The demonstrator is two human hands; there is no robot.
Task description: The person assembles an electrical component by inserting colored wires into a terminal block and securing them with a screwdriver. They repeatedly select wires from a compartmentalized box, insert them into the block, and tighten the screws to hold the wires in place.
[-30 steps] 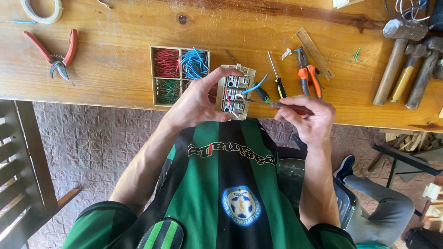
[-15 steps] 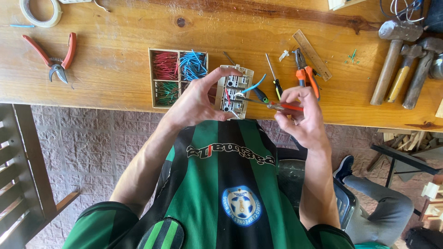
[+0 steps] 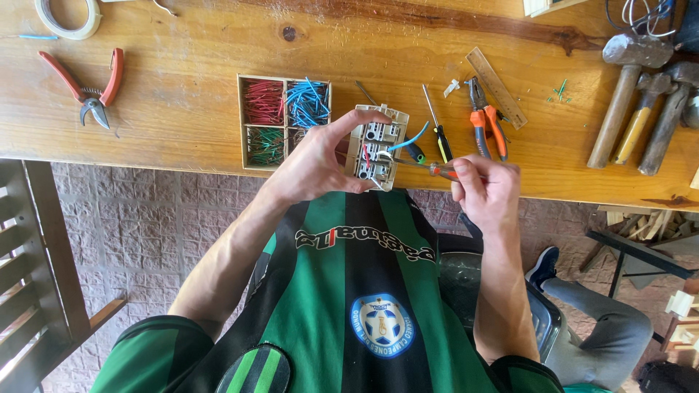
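Your left hand (image 3: pixel 317 164) grips the beige switch module (image 3: pixel 376 145) above the worktop (image 3: pixel 182 109) edge, terminals facing you for access; your right hand (image 3: pixel 484 185) pinches the screwdriver (image 3: pixel 429 167), tip at its terminals.

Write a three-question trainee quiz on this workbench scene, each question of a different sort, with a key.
1. True or false: the left hand holds the beige socket block with wires in it.
2. Which tool is in the right hand? A) hammer B) screwdriver C) ruler
3. Fill in: the wire tray on the wooden bench has ___ compartments.

Key:
1. True; its thumb and fingers close a grip round the block.
2. B; the tip points into the block. The hammers and the ruler lie on the bench.
3. Four: red, blue, green and dark wires.
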